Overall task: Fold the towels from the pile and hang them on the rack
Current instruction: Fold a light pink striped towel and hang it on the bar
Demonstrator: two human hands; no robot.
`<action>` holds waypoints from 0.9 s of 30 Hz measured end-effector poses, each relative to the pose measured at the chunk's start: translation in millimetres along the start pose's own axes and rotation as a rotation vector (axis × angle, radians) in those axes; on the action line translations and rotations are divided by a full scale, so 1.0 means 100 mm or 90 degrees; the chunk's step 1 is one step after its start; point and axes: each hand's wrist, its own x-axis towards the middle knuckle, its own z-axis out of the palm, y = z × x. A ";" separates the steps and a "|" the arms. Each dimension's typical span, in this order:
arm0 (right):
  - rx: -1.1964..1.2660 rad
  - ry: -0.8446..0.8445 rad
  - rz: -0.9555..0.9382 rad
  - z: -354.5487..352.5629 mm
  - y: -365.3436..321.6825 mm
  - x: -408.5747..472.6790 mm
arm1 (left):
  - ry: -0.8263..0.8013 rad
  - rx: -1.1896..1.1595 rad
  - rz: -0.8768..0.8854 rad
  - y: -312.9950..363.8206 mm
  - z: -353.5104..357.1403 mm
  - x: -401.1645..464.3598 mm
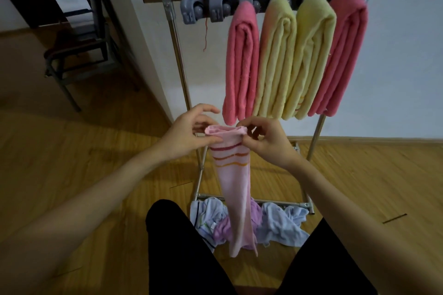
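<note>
On the rack (179, 60) four folded towels (285, 60) already hang, the pile (278, 223) on the floor still waits with a few, and the left hand (184, 134) and right hand (268, 141) each pinch the pink towel (233, 189), folded narrow and not yet hung.

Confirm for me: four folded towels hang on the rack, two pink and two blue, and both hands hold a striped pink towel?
Not quite. The head view shows the four folded towels on the rack as two pink and two yellow, not blue. The left hand and right hand do hold the striped pink towel.
</note>
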 end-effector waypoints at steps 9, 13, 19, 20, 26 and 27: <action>-0.077 -0.025 -0.006 -0.29 -0.10 0.03 | 0.054 0.059 0.091 0.24 0.23 0.25; -0.138 -0.068 -0.017 -0.40 -0.12 0.06 | 0.078 0.056 0.104 0.32 0.26 0.32; -0.076 -0.109 0.013 -0.50 -0.11 0.15 | 0.122 -0.080 0.097 0.35 0.22 0.22; -0.059 -0.113 0.014 -0.48 -0.11 0.17 | 0.109 -0.107 0.088 0.30 0.21 0.18; 0.020 -0.115 0.015 -0.31 -0.18 0.26 | 0.021 -0.222 -0.119 -0.51 0.49 -0.16; 0.023 -0.110 0.014 -0.30 -0.20 0.28 | 0.010 -0.226 -0.158 -0.65 0.60 -0.21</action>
